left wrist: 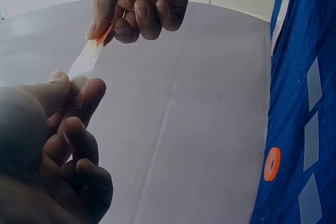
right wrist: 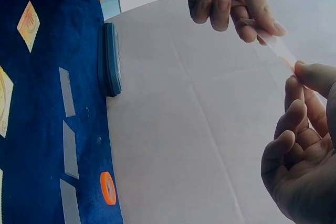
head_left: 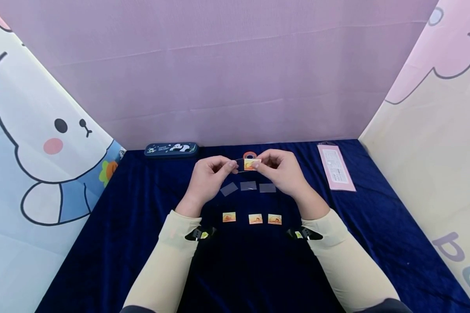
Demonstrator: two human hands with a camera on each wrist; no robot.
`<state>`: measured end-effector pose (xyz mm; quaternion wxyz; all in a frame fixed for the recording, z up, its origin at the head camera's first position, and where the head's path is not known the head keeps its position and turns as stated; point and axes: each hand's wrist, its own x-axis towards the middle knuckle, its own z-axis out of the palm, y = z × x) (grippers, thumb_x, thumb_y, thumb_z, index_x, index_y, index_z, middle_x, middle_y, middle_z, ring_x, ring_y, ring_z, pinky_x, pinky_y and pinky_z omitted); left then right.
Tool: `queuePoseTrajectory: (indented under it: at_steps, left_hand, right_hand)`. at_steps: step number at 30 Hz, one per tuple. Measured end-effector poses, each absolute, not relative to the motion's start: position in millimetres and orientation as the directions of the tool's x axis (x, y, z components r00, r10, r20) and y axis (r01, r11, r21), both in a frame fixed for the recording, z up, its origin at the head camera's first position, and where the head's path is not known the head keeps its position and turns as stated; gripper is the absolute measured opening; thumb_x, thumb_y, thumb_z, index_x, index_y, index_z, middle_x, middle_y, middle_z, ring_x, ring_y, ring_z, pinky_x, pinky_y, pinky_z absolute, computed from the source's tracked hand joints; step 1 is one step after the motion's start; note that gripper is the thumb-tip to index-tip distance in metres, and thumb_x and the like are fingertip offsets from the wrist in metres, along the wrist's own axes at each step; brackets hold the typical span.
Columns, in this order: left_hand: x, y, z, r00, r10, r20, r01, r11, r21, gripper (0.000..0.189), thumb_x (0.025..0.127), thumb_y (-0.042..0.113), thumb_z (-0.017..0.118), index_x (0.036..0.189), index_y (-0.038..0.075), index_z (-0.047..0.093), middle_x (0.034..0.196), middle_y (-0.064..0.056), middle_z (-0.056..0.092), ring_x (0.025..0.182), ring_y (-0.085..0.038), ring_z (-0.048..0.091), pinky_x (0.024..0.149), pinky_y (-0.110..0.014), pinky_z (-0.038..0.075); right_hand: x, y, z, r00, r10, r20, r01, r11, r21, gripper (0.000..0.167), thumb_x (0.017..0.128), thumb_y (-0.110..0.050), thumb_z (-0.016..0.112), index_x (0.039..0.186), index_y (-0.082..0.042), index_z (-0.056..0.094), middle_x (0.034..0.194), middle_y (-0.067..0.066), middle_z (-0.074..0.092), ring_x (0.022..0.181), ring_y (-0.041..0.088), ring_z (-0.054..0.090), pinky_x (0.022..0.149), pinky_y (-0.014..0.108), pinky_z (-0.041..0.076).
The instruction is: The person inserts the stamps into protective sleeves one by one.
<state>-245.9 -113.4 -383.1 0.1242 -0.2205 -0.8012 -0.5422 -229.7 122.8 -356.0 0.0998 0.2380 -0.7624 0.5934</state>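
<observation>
Card (head_left: 248,164), rectangular, against clear plastic (left wrist: 84,66)

Partial letters (head_left: 445,238) on right wall (head_left: 431,174); pencil case (head_left: 170,150) and pink packet (head_left: 336,168) illegible.

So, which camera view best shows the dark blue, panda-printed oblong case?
The head view: the case lies with its panda print visible. The right wrist view shows it mainly edge-on; the left wrist view misses it.

Downward head view, two closer wrist views
</observation>
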Motion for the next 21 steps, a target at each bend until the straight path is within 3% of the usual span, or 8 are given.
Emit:
queuePoseTrajectory:
  at_steps: [4,10,21]
  left_hand:
    - [-245.2,-114.3,-383.0,-0.868,0.235,0.438,0.494,0.319,0.809,0.019,0.101,0.033,0.072,0.098,0.018,0.082,0.086,0.006,0.076,0.071,-0.018,0.065,0.064,-0.033,0.05]
    - [-245.1,-115.0,-383.1,-0.859,0.254,0.444,0.508,0.322,0.799,0.017,0.101,0.035,0.072,0.099,0.021,0.082,0.086,0.008,0.076,0.059,-0.021,0.052,0.054,-0.031,0.04]
    - [-243.0,-116.0,-382.6,-0.854,0.264,0.448,0.516,0.331,0.79,0.016,0.1,0.024,0.076,0.112,0.017,0.082,0.084,0.0,0.07,0.054,-0.025,0.047,0.048,-0.031,0.037]
  right_hand:
    - [-228.8,122.6,-355.9,-0.868,-0.241,0.434,-0.479,0.176,-0.86,0.006,0.096,-0.001,0.075,0.098,0.005,0.076,0.08,0.015,0.067,0.061,0.015,0.049,0.055,0.024,0.041]
    - [-229.7,122.4,-358.0,-0.862,-0.236,0.449,-0.493,0.181,-0.851,0.004,0.095,0.0,0.076,0.097,0.004,0.077,0.076,0.015,0.065,0.059,0.015,0.046,0.053,0.024,0.039]
    - [-230.9,123.1,-359.8,-0.866,-0.238,0.441,-0.486,0.187,-0.854,0.006,0.095,-0.001,0.076,0.099,0.003,0.078,0.077,0.013,0.065,0.059,0.015,0.046,0.054,0.024,0.038]
